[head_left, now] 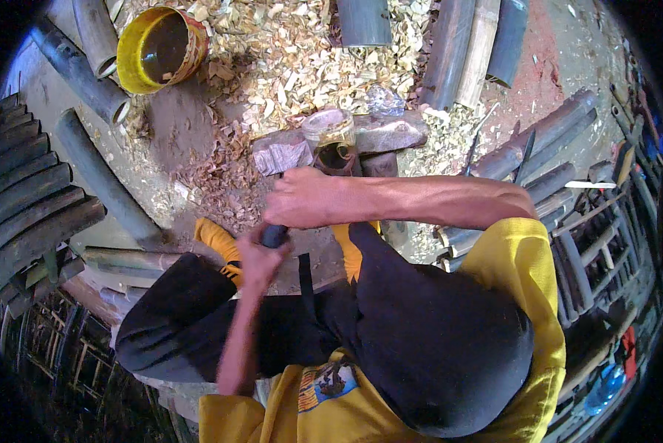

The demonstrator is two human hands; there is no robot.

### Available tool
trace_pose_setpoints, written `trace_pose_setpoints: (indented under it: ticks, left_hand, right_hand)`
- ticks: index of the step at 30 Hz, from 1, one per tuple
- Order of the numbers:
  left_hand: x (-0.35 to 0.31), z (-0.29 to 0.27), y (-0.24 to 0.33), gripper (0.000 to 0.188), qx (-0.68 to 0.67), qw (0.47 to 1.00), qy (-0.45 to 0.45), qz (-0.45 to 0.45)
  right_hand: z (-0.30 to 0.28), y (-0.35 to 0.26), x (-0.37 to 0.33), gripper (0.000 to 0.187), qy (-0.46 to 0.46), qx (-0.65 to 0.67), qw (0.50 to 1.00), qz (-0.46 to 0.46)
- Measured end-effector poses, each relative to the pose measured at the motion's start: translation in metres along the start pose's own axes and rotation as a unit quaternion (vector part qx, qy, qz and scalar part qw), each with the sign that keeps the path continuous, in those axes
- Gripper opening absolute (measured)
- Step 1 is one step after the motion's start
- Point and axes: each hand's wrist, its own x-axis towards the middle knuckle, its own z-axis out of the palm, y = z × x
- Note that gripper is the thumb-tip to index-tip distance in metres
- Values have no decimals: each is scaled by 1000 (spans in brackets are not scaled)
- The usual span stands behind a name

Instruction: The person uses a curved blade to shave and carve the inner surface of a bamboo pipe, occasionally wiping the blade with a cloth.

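My left hand (259,257) is closed around a dark, round-ended piece (275,235) in front of my lap; its kind is not clear. Just beyond it, my right hand (302,198) is curled into a fist, its arm reaching across from the right. Whatever lies in that fist is hidden under the fingers. Right past the knuckles sits a wooden block (282,157) with a pale, streaked face. Beside the block stands a cloudy plastic tub (333,140) with dark liquid inside. A thick piece of wood (392,134) lies to the tub's right.
Wood shavings (294,74) cover the ground ahead. A yellow bucket (128,55) stands far left. Dark bamboo lengths (106,177) lie at left, near a stack of curved pieces (32,192). More bamboo (449,52) lies far right. Two thin pointed blades (526,156) stick up at right.
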Motion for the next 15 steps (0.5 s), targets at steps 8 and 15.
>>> trace_pose_setpoints:
  ticks: [8,15]
  left_hand:
    - [99,-105,172,23,526,739,-57,416]
    - [110,-89,121,27,475,817,-193,263]
  right_hand:
    - [-20,5,7,51,397,85,893,195]
    - [5,7,-5,42,199,204,937,202]
